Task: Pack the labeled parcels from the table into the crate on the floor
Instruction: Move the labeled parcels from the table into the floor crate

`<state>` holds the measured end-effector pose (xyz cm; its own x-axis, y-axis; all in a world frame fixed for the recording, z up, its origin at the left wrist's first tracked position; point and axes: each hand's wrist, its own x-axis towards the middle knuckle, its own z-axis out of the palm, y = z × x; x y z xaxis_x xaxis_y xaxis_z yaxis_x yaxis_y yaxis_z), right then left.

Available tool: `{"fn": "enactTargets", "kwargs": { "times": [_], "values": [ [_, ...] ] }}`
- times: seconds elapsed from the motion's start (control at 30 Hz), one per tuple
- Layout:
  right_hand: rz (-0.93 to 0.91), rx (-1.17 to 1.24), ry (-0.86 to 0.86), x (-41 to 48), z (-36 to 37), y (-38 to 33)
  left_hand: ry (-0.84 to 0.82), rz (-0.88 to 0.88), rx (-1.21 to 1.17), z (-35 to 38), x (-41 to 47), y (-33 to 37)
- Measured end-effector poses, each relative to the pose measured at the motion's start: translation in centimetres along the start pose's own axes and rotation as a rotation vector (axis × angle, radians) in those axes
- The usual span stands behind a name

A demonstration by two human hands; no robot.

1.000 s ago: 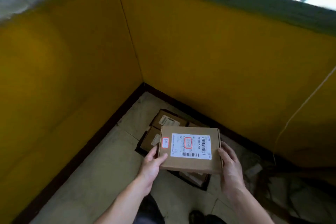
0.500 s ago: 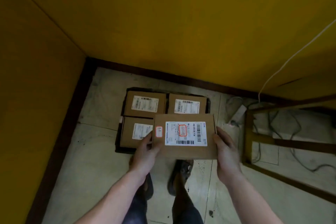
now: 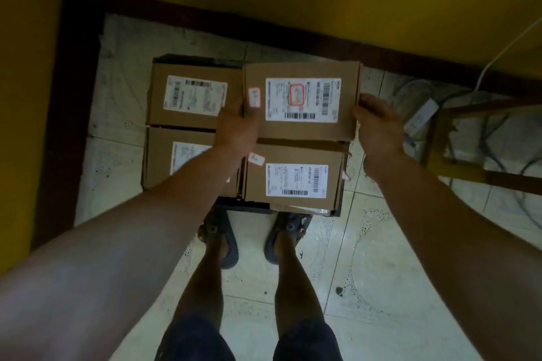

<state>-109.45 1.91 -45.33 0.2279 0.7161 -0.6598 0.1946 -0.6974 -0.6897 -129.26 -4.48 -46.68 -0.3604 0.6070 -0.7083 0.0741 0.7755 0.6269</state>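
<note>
I hold a brown cardboard parcel (image 3: 302, 126) with a white shipping label and red-edged stickers over the back right part of the black crate (image 3: 249, 207) on the floor. My left hand (image 3: 236, 129) grips its left edge and my right hand (image 3: 377, 126) grips its right edge. Three labeled parcels lie flat in the crate: one at back left (image 3: 193, 95), one at front left (image 3: 176, 155) partly behind my left arm, and one at front right (image 3: 294, 174).
Yellow walls with a dark skirting enclose the corner behind and left of the crate. A wooden frame (image 3: 469, 167) with a white adapter (image 3: 421, 119) and cables stands on the floor to the right. My sandaled feet (image 3: 289, 231) are just in front of the crate.
I have bent down closer to the crate. The held parcel has moved forward and down, from the crate's front right to its back right. A parcel now shows at front right.
</note>
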Motion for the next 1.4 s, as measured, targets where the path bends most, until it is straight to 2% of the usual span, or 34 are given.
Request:
{"fn": "enactTargets", "kwargs": {
  "times": [0.13, 0.4, 0.73, 1.03, 1.2, 1.4],
  "values": [
    [0.020, -0.008, -0.061, 2.2, -0.4, 1.3, -0.047, -0.027, 0.072, 0.8, 2.3, 0.0],
    [0.043, -0.061, -0.226, 3.7, -0.6, 2.1, -0.041, -0.054, 0.124, 1.7, 3.2, 0.1],
    [0.102, -0.074, -0.171, 1.2, -3.8, 0.5, -0.046, -0.129, 0.094, 0.5, -0.5, 2.1],
    [-0.024, 0.005, -0.045, -13.6, -11.3, -7.3, -0.129, 0.000, -0.116, -1.6, -14.7, 8.8],
    [-0.143, 0.033, 0.052, -25.0, -17.2, -10.8, -0.385, 0.106, -0.199, -3.0, -25.0, 13.2],
    [-0.182, 0.176, 0.209, -34.8, -24.9, -12.2, -0.553, 0.179, -0.198, -0.4, -34.7, 17.7]
  ]
}}
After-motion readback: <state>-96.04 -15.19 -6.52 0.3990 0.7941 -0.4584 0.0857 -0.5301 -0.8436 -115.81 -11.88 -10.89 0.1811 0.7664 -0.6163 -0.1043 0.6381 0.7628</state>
